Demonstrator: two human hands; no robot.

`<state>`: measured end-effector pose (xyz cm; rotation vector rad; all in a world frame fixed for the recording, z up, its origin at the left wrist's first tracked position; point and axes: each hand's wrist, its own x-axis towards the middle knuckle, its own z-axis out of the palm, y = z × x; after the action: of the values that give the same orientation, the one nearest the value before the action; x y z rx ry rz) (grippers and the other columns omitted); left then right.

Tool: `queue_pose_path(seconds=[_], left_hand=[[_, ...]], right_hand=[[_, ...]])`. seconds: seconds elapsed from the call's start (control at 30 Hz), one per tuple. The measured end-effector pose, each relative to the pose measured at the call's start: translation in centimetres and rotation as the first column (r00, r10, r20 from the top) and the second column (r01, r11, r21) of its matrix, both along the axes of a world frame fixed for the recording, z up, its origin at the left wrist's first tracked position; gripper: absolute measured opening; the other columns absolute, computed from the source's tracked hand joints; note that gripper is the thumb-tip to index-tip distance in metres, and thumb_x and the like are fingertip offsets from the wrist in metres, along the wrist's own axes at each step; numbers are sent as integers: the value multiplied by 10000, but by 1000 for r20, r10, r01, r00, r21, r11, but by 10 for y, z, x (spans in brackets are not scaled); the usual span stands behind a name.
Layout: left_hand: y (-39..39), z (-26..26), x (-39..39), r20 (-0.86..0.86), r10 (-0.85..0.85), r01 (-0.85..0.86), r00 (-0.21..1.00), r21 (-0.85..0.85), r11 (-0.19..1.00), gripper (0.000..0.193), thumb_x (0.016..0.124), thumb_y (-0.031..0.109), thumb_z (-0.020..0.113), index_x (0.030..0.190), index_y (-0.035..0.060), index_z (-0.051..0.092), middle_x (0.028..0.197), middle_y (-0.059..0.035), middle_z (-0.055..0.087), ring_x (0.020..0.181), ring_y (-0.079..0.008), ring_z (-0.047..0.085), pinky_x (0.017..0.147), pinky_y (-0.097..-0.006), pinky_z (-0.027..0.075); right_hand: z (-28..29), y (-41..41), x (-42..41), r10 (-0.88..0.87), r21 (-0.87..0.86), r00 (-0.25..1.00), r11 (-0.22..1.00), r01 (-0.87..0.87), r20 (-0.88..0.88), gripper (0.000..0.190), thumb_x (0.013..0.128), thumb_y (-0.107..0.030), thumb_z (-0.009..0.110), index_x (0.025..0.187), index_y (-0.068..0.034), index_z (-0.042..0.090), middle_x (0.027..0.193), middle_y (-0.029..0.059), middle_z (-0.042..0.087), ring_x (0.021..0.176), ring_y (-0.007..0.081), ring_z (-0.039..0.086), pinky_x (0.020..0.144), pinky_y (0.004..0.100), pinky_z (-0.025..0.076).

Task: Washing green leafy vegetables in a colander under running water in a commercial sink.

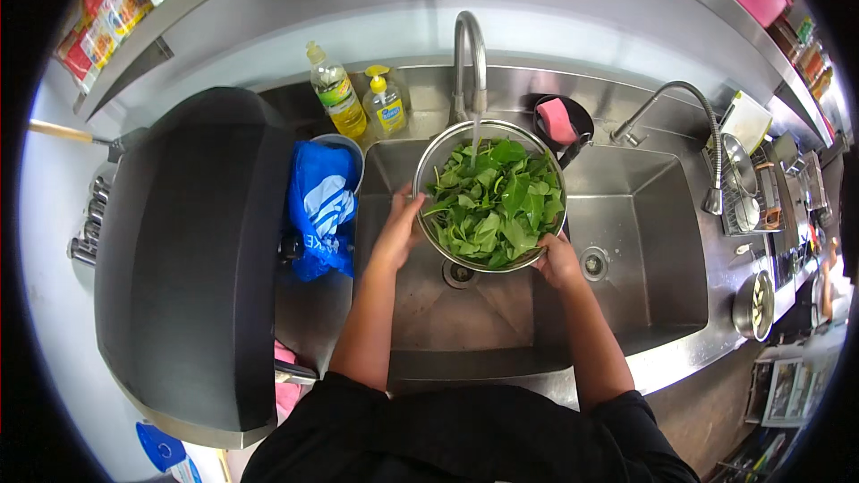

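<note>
A round metal bowl (pixel 424 161) full of leafy greens (pixel 500 201) is held over the left basin of a double steel sink (pixel 463 322). My left hand (pixel 400 231) is at the bowl's left rim, thumb up on the edge and fingers partly hidden and blurred. On the lower right, my right hand (pixel 558 260) grips the rim, its fingers out of sight underneath. Water runs from the curved faucet (pixel 470 47) onto the leaves. Below the bowl, the left basin's drain (pixel 460 274) shows.
Soap bottles (pixel 388 104) and an oil-like yellow liquid bottle (pixel 339 97) stand behind the sink. A pink sponge (pixel 557 122) rests on a dark holder. A blue plastic bag (pixel 325 201) and large dark cover (pixel 188 255) lie left. A spring-neck faucet (pixel 704 114), dish rack (pixel 751 194) and metal pot (pixel 755 305) are right.
</note>
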<state>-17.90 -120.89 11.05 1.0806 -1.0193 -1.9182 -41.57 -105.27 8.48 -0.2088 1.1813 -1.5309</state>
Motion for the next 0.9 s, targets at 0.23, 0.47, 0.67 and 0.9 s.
queue_pose_path(seconds=[0.23,0.47,0.67,0.9], left_hand=[[22,-72,0,-134,-153,185,979,274,944,363,898,188,425,1223,29,462,1073,-104,607,951,-241,610,807,-421,495],[46,-84,-2,-156,180,-174,971,53,983,477,843,53,365,1318,6,359,1144,-117,534,969,-202,565,791,-340,475],[39,-83,-18,-99,168,-155,981,130,979,505,818,15,383,1322,-1,349,1230,-146,499,1120,-229,484,968,-325,354],[39,-85,-14,-66,192,-192,979,20,981,502,828,20,394,1327,14,348,1237,-171,493,1134,-235,479,967,-335,362]], right_hand=[[6,-11,-11,107,171,986,982,-84,-131,504,789,-15,412,1289,-69,381,1045,116,581,781,231,635,648,348,555],[64,-74,-24,-113,-112,-58,994,-10,-992,438,821,-6,543,1247,-37,449,1001,66,583,905,166,538,847,279,417],[115,-165,16,518,157,576,814,-560,-632,219,874,-168,586,1010,4,579,830,71,606,648,112,550,588,225,443],[100,-181,21,629,342,528,766,-544,-571,113,891,-157,511,927,-55,543,725,-9,493,569,58,451,454,206,352]])
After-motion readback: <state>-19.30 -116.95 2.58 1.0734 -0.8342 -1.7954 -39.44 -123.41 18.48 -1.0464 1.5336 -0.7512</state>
